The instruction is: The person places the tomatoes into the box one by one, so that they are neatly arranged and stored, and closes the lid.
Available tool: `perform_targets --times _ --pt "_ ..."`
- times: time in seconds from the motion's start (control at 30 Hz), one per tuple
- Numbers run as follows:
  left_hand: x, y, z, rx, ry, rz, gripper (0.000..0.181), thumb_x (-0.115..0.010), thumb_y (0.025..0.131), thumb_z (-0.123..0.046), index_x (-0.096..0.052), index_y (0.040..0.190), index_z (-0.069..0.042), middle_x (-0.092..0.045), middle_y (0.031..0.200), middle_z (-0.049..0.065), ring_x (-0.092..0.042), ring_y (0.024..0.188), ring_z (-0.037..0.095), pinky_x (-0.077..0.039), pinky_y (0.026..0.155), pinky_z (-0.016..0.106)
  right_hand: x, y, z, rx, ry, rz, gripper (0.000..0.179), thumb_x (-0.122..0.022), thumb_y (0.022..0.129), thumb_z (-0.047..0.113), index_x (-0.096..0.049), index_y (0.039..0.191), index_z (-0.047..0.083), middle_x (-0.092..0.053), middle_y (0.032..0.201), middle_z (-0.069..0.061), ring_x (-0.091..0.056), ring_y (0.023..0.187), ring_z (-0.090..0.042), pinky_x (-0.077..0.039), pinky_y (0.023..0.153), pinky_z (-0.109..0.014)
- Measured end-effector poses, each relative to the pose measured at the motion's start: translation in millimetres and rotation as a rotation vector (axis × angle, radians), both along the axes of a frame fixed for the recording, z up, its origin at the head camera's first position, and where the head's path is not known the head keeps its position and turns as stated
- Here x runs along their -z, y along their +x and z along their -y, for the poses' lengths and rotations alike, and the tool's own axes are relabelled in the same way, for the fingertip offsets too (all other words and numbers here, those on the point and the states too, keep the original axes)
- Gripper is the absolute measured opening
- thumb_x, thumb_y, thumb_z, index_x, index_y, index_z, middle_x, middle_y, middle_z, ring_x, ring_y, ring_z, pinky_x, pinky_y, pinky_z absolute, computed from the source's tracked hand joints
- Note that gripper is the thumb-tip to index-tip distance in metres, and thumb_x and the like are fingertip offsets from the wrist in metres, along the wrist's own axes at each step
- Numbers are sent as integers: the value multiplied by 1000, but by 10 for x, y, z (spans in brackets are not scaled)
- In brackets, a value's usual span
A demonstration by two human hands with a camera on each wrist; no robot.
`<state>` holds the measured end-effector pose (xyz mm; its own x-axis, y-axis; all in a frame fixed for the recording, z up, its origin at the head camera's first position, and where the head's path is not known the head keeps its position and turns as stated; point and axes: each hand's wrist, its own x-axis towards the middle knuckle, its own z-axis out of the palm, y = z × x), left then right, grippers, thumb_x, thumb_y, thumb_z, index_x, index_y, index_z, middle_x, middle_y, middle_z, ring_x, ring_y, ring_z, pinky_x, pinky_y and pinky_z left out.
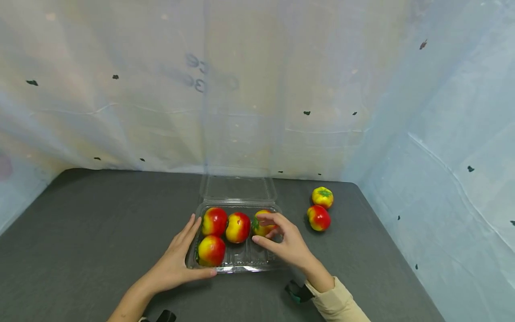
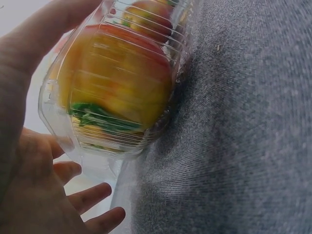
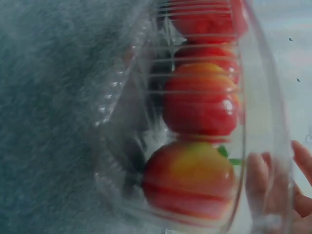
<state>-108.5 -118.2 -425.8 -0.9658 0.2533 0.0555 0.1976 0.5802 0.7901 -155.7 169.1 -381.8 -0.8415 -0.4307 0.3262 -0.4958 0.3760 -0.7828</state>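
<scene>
A clear plastic clamshell box (image 1: 245, 269) lies with its lid folded back, holding several red-and-yellow fruits with green leafy tops. Around its front left corner rests my left hand (image 1: 175, 261), fingers spread along the left side and thumb along the front edge. Two fruits, a back left one (image 1: 214, 221) and a front left one (image 1: 211, 251), sit beside that hand. My right hand (image 1: 287, 241) hovers over the box's right part with loosely curved fingers, partly hiding the right fruit (image 1: 261, 223). In the right wrist view, a gap shows between this hand and the nearest fruit (image 3: 190, 180).
On the dark grey table (image 1: 120, 214), right of the box, lie two more fruits: a mostly yellow one (image 1: 322, 197) behind a redder one (image 1: 319, 218). The opened lid (image 1: 238, 188) extends toward the back wall sheet (image 1: 241, 112). Another sheet (image 1: 450, 156) borders the right side.
</scene>
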Motion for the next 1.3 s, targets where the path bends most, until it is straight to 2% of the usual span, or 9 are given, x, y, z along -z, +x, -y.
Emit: perform_targets --times 0.2,0.53,0.83,1.03,1.3 --pt "-5 9 11 8 8 -9 118 -80 69 -52 -5 156 -26 4 163 7 -11 141 50 -23 92 80 46 8 -60 29 27 -4 47 -77 82 21 -60 124 7 -63 117 -9 -62 100 -24 -55 75 -33" --pt "-2 15 8 8 10 -23 117 -81 69 -51 -6 156 -24 3 162 9 -12 140 50 -24 92 80 59 26 -184 63 32 7 46 -75 84 22 -60 125 10 -62 119 -6 -60 103 -27 -56 76 -34" --pt "-4 9 7 8 11 -25 118 -81 69 -52 -5 156 -26 4 162 8 -11 140 50 -24 92 80 46 21 -286 87 37 -20 45 -75 84 20 -60 124 7 -63 115 -10 -60 103 -28 -56 75 -30" --pt "-1 3 -4 9 10 -23 117 -81 69 -52 -6 156 -26 3 162 9 -11 141 50 -24 92 80 45 -6 -365 111 40 -32 45 -75 84 19 -60 123 5 -62 119 -11 -60 105 -33 -55 74 -28" --pt "0 7 0 8 8 -17 117 -81 69 -52 -6 156 -26 3 162 9 -12 141 49 -24 92 80 64 -52 -449 136 59 -50 43 -74 85 19 -60 123 6 -61 120 -11 -60 106 -33 -55 74 -28"
